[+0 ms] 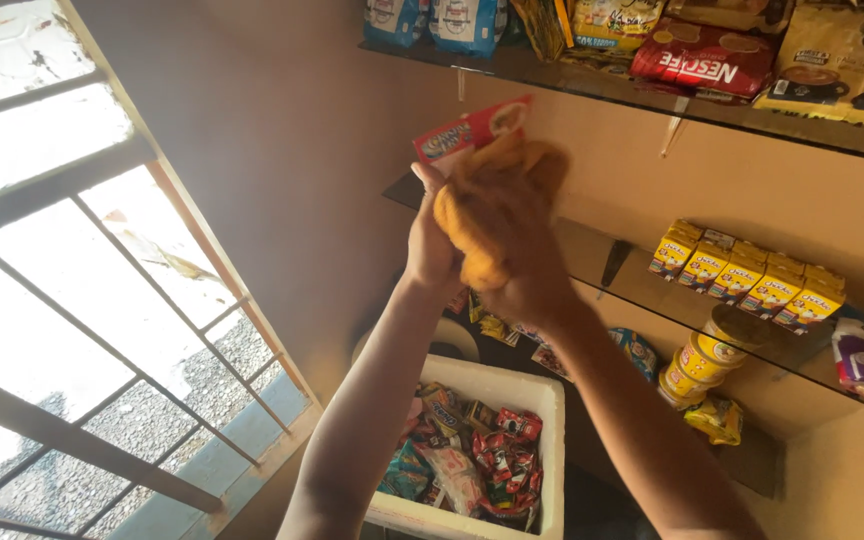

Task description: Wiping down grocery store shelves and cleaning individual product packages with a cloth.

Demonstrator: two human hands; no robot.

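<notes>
Hands meet high in front of the shelves, and what matters is how the red rectangular cardboard packet (472,130) sits against them. The left hand (430,240) is closed on the packet's lower left end, thumb side toward the camera, so the packet rises out of that grip up and to the right, its long axis tilted toward the upper glass shelf (592,88). The right hand (522,265) comes in from the right and is bunched around a crumpled orange cloth (492,205), which is pressed against the packet's face and hides most of its lower half. Only the top strip of the packet shows above the cloth.

So the packet lies above and slightly left of the cloth hand, touching it, and the left hand is the one that bears it. How far the right fingers wrap behind the cloth cannot be told.

Below the forearms stands a white foam box (552,400) filled with small bright sachets. To the right, a row of yellow cartons (752,275) sits on the lower glass shelf (652,290), with yellow-lidded tubs (702,360) just beneath.
</notes>
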